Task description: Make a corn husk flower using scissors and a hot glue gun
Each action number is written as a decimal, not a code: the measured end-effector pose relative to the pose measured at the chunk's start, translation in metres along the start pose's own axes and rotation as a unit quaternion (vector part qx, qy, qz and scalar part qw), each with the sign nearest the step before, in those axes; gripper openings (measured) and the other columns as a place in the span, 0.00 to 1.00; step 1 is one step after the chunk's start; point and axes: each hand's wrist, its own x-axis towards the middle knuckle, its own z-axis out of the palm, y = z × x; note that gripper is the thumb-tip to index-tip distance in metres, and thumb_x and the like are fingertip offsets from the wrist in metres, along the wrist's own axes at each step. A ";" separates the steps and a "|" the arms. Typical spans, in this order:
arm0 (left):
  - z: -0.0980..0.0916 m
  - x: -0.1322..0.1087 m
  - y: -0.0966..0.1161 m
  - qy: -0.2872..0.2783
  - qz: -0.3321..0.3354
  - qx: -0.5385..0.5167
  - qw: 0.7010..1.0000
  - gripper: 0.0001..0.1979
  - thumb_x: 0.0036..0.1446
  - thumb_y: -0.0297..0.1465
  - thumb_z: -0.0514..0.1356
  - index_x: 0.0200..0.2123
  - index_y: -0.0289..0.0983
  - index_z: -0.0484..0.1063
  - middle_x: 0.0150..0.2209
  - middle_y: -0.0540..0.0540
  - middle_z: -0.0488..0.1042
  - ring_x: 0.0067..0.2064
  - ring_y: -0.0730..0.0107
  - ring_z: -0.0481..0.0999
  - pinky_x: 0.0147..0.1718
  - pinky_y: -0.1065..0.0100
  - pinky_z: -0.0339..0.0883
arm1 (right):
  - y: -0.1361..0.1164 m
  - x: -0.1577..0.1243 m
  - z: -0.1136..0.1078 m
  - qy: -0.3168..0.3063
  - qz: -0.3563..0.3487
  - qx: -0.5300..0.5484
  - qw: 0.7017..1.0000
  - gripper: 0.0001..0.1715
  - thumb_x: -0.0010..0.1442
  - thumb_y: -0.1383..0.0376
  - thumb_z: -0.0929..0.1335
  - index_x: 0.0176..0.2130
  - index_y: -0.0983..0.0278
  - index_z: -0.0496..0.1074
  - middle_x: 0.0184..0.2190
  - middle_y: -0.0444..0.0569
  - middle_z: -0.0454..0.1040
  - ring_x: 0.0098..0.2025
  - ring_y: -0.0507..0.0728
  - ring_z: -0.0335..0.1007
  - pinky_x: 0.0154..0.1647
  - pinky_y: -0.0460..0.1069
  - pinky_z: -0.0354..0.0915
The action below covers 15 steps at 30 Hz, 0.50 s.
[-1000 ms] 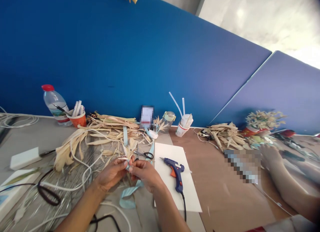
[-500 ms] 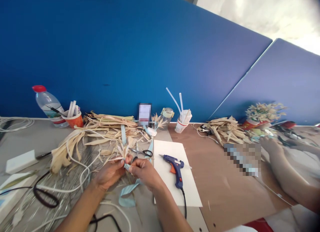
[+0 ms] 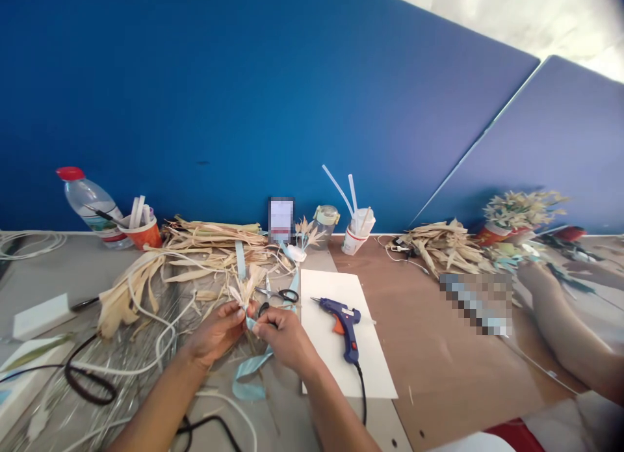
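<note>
Between my two hands stands a small pale flower of dried husk (image 3: 247, 284), its petals pointing up. My left hand (image 3: 219, 332) is closed round the flower's base. Thumb and finger of my right hand (image 3: 280, 332) pinch a light blue ribbon (image 3: 250, 322) against that base. The ribbon's long tail (image 3: 249, 377) curls down onto the table below my hands. Scissors (image 3: 283, 295) with dark handles lie just beyond my right hand. A blue hot glue gun (image 3: 344, 322) with an orange trigger rests on a white sheet (image 3: 336, 374) to the right.
Dried husks (image 3: 214, 237) pile up behind my hands, with white cables (image 3: 168, 335) across the left side. A bottle (image 3: 92, 208), an orange cup (image 3: 143, 234), a phone (image 3: 281, 219), a jar (image 3: 325, 224) and a white cup (image 3: 353, 239) line the blue partition. Another person's arm (image 3: 560, 322) is at right.
The ribbon between my hands now shows stretched slightly upward against the flower's base. My hands stay nearly in place, and the view has shifted slightly. The other person's hand at right has moved a little.
</note>
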 end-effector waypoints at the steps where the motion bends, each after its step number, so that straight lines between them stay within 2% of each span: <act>1: 0.000 0.000 0.000 0.000 0.001 0.000 1.000 0.10 0.43 0.32 0.69 0.25 0.31 0.75 0.28 0.47 0.69 0.30 0.72 0.67 0.31 0.70 0.61 | 0.000 0.000 0.000 0.000 0.000 -0.003 1.000 0.08 0.49 0.68 0.66 0.20 0.64 0.67 0.20 0.40 0.63 0.25 0.49 0.57 0.28 0.45 0.54; 8: -0.004 0.000 -0.004 -0.008 -0.002 -0.003 1.000 0.11 0.44 0.34 0.69 0.25 0.31 0.75 0.30 0.46 0.69 0.32 0.69 0.68 0.34 0.68 0.62 | 0.005 0.001 0.001 -0.002 0.013 0.006 1.000 0.07 0.49 0.68 0.66 0.21 0.64 0.67 0.20 0.40 0.62 0.24 0.49 0.56 0.26 0.44 0.52; 15: -0.001 0.000 -0.001 0.003 -0.017 0.017 1.000 0.11 0.44 0.34 0.69 0.25 0.31 0.75 0.28 0.48 0.68 0.29 0.72 0.67 0.31 0.70 0.61 | 0.001 0.000 0.000 -0.001 0.010 -0.001 1.000 0.07 0.50 0.68 0.65 0.21 0.64 0.68 0.19 0.40 0.62 0.23 0.49 0.55 0.25 0.44 0.52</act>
